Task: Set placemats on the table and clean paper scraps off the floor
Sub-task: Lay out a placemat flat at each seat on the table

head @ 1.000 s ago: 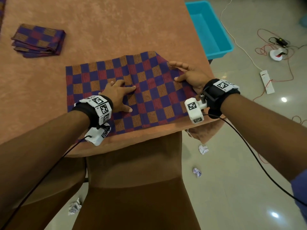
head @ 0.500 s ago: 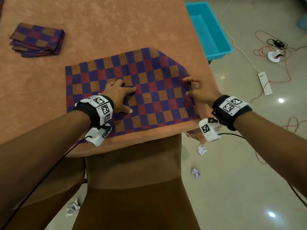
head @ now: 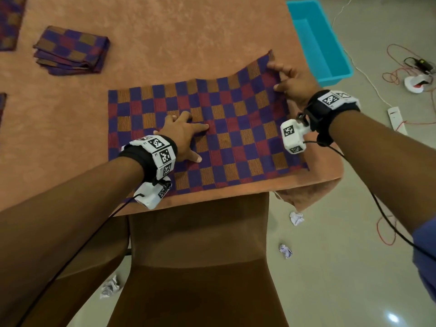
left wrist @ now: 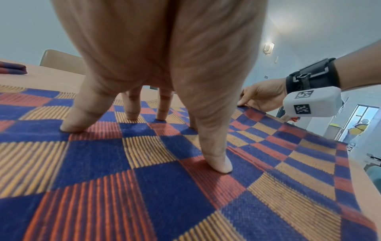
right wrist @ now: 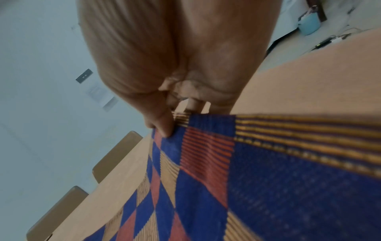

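Since the earlier frames the right hand (head: 296, 83) has travelled from the placemat's (head: 236, 138) right edge up to its far right corner, which it now pinches between thumb and fingers and lifts slightly off the desk (head: 165, 43); the right wrist view shows the thumb (right wrist: 163, 125) pressed on the cloth's edge with the fingers curled behind it; the left hand (head: 181, 138) has stayed where it was, spread wide with straight fingers pressing the middle of the placemat, each fingertip (left wrist: 220, 166) planted on the weave; the placemat lies unfolded on the near right part of the desk, its near edge close to the desk's edge, above a brown chair (head: 198, 267); a folded stack of placemats (head: 73, 51) sits well apart at the far left, and another checked cloth (head: 10, 20) shows at the top left corner; crumpled paper scraps lie on the floor, two to the right of the chair (head: 296, 218) (head: 285, 250) and one to its left (head: 109, 287); a blue bin (head: 335, 74) stands on the floor just beside the desk's right side.
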`<state>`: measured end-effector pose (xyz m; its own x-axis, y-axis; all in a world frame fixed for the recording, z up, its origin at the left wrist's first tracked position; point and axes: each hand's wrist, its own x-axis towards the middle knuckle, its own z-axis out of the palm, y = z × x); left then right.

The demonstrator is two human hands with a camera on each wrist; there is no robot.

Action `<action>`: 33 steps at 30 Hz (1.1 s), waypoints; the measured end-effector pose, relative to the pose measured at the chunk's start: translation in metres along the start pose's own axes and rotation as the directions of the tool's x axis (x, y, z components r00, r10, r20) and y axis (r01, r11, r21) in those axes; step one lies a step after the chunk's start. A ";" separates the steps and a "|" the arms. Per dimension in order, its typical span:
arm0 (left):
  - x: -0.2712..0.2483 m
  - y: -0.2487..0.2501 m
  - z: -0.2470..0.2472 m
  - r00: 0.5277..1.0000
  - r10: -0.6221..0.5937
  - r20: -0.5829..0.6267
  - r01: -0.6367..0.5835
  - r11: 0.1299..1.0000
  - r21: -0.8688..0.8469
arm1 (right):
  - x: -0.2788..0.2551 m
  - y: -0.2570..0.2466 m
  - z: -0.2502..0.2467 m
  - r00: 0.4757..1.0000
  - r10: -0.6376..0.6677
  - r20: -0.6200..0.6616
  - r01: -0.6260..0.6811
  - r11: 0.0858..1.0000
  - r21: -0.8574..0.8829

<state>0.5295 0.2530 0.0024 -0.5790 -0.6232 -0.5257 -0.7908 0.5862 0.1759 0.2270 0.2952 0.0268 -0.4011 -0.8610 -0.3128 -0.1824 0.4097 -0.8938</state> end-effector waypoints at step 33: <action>-0.015 -0.008 0.012 0.994 0.113 0.005 -0.113 0.992 0.048 | -0.083 0.071 0.015 0.952 -0.073 -0.296 -0.134 0.773 -0.620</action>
<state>0.5467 0.2638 -0.0010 -0.6635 -0.5505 -0.5066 -0.7100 0.6769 0.1942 0.2609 0.3915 -0.0152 -0.6344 -0.7606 -0.1380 -0.6441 0.6188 -0.4496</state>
